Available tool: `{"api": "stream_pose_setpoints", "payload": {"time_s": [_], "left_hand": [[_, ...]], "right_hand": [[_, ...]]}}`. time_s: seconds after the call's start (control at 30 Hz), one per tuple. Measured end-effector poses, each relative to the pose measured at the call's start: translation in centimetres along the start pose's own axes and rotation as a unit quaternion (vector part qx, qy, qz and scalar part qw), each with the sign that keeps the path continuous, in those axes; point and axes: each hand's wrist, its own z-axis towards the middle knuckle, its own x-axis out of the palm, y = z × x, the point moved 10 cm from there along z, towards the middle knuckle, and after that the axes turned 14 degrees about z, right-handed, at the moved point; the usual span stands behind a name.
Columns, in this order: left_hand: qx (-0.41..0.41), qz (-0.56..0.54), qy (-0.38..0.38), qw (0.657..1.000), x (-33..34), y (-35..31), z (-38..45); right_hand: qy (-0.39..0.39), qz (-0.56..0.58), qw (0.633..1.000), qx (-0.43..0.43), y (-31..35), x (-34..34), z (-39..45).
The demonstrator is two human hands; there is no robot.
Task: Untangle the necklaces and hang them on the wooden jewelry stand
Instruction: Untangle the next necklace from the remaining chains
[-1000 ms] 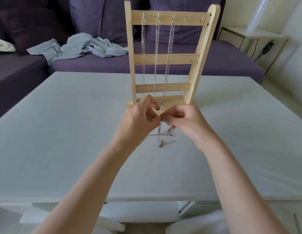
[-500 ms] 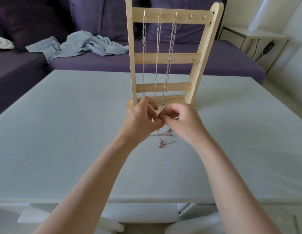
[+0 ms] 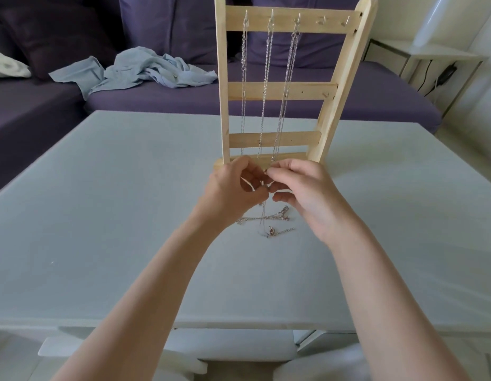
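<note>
Necklaces still tangled (image 3: pixel 269 224) lie on the pale surface (image 3: pixel 101 215) just in front of the wooden jewelry stand (image 3: pixel 282 92), with one thin strand rising from the heap to the hands held just above it. Left hand (image 3: pixel 233 188) and right hand (image 3: pixel 302 191) meet fingertip to fingertip over the stand's base — each pinching the fine chain between thumb and fingers, so both are grasping, neither released. The loose clasp ends rest on the surface below and slightly toward the person, beneath the right hand. Three hung chains (image 3: pixel 266 86) drop from the first three hooks of the stand's top rail, their lower ends reaching the base just behind the hands. Beyond the surface — a purple sofa (image 3: pixel 376 100) carrying a crumpled light-blue cloth (image 3: pixel 145 70).
</note>
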Motion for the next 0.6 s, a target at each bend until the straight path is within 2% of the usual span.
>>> {"api": "stream_pose_setpoints", "payload": {"time_s": [0.13,0.37,0.6], "left_hand": [[-0.03,-0.082,0.029,0.996,0.1,0.08,-0.12],[-0.067,-0.18,0.032,0.981,-0.1,-0.15,-0.25],[-0.064,-0.188,0.06,0.978,0.63,-0.77,-0.41]], "right_hand": [[-0.001,0.024,1.0,0.014,-0.1,-0.32,0.11],[0.019,0.078,0.996,0.041,-0.18,0.2,-0.23],[0.021,0.104,0.993,0.054,-0.42,0.22,-0.41]]}}
